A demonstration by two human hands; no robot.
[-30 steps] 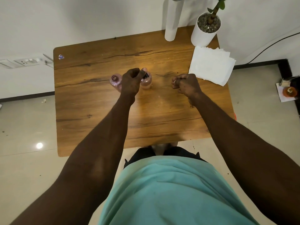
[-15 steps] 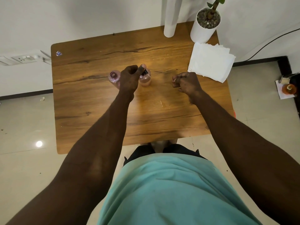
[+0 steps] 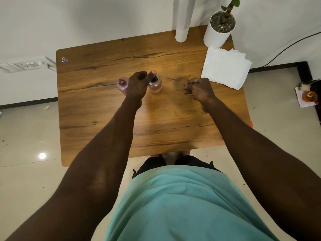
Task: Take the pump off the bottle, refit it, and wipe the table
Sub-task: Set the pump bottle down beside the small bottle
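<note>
Two small pink translucent bottles stand near the middle of the wooden table (image 3: 104,133). The left bottle (image 3: 122,84) has an open neck with no pump. The right bottle (image 3: 155,86) carries a black pump (image 3: 155,79) at its neck. My left hand (image 3: 139,82) sits between them, its thumb and fingers closed on the black pump from above. To the right, my right hand (image 3: 198,89) hovers over the table as a loose fist, holding nothing, about a hand's width from the right bottle.
A stack of white paper napkins (image 3: 225,68) lies at the table's back right. Behind it stand a white plant pot (image 3: 217,33) and a tall white cylinder (image 3: 182,23) by the wall. An orange-capped item (image 3: 308,96) sits on the floor at right.
Both hands hold nearly the same pose over the second; the left hand stays on the pump. The head camera shifted slightly, sliding the table in the view.
</note>
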